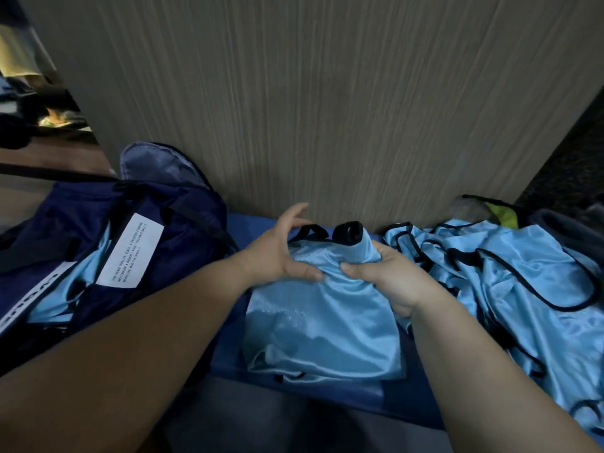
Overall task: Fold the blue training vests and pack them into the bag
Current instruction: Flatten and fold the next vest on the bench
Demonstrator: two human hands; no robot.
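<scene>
A light blue vest with black trim (322, 325) lies partly folded on the blue bench in front of me. My left hand (277, 250) grips its upper left part, thumb pressed on the fabric and fingers behind it. My right hand (389, 276) pinches the upper right part, thumb on top. An open dark navy bag (170, 230) stands at the left, with light blue vest fabric (65, 295) showing inside it. A loose pile of more blue vests (523, 282) lies at the right.
The blue bench (343, 397) stands against a grey wood-grain wall (327, 109). A white printed label (130, 253) hangs on the bag. A green and grey item (503, 214) lies behind the pile. Dark carpet (575, 165) shows at the far right.
</scene>
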